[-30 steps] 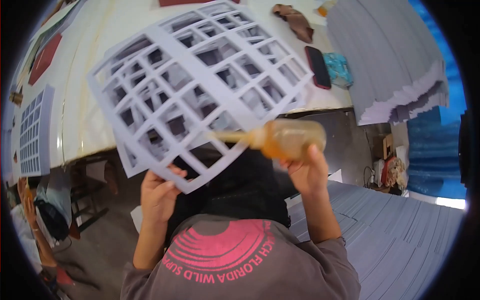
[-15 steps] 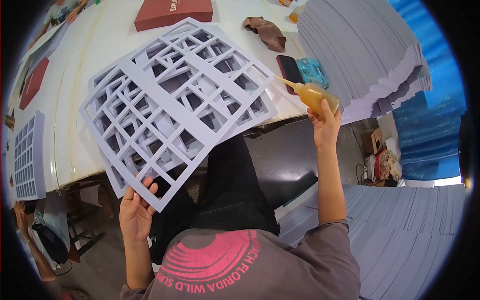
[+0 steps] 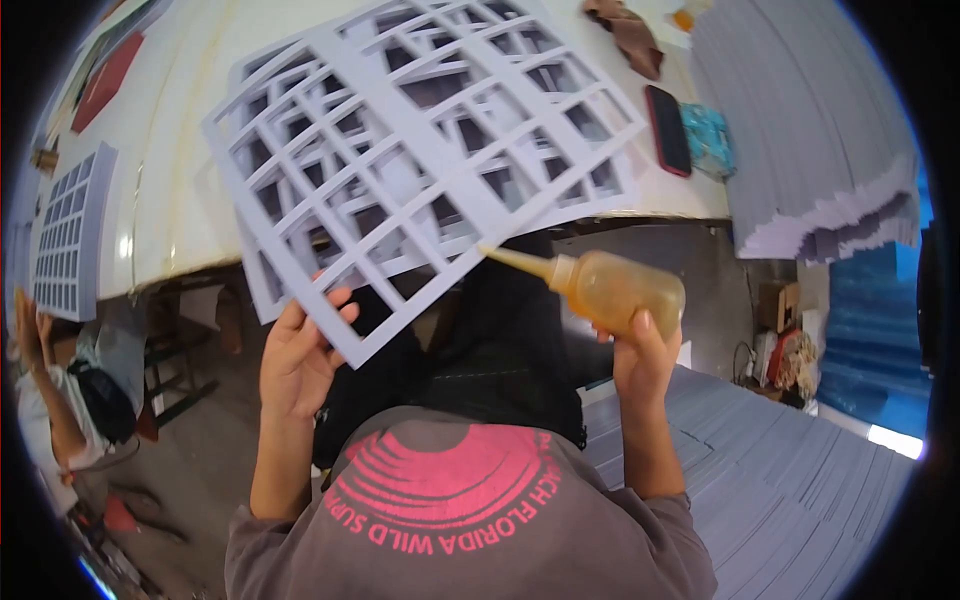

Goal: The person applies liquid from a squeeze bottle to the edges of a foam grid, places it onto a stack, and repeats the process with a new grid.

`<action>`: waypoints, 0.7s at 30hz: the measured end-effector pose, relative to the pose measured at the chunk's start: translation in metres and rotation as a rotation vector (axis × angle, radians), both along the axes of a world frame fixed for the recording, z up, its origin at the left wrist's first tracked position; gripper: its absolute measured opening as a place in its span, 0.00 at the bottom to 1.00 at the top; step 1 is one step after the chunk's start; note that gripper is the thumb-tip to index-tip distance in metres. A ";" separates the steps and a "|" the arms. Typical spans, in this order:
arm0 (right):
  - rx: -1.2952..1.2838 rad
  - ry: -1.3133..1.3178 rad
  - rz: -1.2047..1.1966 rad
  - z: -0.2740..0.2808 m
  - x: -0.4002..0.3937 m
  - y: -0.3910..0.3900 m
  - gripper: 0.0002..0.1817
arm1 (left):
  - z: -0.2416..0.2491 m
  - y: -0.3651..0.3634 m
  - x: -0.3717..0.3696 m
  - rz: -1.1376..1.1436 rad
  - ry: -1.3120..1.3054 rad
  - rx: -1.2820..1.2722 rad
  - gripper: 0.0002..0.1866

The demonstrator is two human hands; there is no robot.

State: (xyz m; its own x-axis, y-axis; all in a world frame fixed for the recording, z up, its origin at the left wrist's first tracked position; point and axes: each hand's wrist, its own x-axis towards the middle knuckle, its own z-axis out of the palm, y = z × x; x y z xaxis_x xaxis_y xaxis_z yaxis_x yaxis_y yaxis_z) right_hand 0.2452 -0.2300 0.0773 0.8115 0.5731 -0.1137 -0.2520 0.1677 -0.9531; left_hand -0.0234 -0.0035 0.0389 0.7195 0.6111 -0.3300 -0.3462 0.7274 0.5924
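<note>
your right hand (image 3: 640, 362) is wrapped shut around the base of a squeeze bottle (image 3: 612, 290), thumb up along its near side. the bottle is soft clear plastic, filled nearly to the shoulder with amber, honey-coloured liquid, and it lies almost on its side with its long tapered nozzle pointing left and a little away from you, the tip just at the near edge of the lattice sheet (image 3: 430, 150).

your left hand (image 3: 298, 362) pinches that sheet at its near corner, thumb on top and fingers underneath, closed on the card. the sheet is pale lilac-grey board cut into a grid of square windows with narrow bars between them; it is tilted, raised off the table, and spreads away from your hand over the table edge. a second sheet of the same cut shows beneath it, slightly offset.

beyond, the white table (image 3: 170, 210) carries a smaller grid piece (image 3: 68, 235) at the far left, a dark phone (image 3: 668, 130) and a blue packet (image 3: 708, 140) to the right, and a brown rag (image 3: 625, 35) farther off. a tall stack of grey sheets (image 3: 810, 130) stands at the right, and more grey sheets (image 3: 800, 480) are spread near your right elbow.
</note>
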 end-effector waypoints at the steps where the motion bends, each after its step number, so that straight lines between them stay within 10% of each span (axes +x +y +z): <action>1: 0.004 0.013 0.035 0.000 -0.014 0.002 0.30 | 0.001 0.000 0.001 -0.006 -0.005 0.002 0.24; 9: -0.140 -0.031 0.306 -0.001 -0.077 0.014 0.45 | 0.006 -0.002 0.004 0.017 0.037 -0.009 0.22; 14: 0.166 0.448 0.470 0.031 -0.051 0.055 0.46 | 0.005 0.004 -0.001 -0.005 -0.100 -0.068 0.23; 21: 0.213 0.023 0.550 0.070 -0.005 0.158 0.40 | 0.023 0.042 -0.072 0.014 0.051 -0.005 0.20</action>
State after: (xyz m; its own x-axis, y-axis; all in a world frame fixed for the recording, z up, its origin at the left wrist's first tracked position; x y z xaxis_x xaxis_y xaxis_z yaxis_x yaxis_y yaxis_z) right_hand 0.2404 -0.0722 0.1472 0.3875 0.9211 0.0360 -0.3765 0.1938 -0.9059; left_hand -0.0957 0.0382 0.0620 0.6928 0.6194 -0.3694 -0.3256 0.7257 0.6061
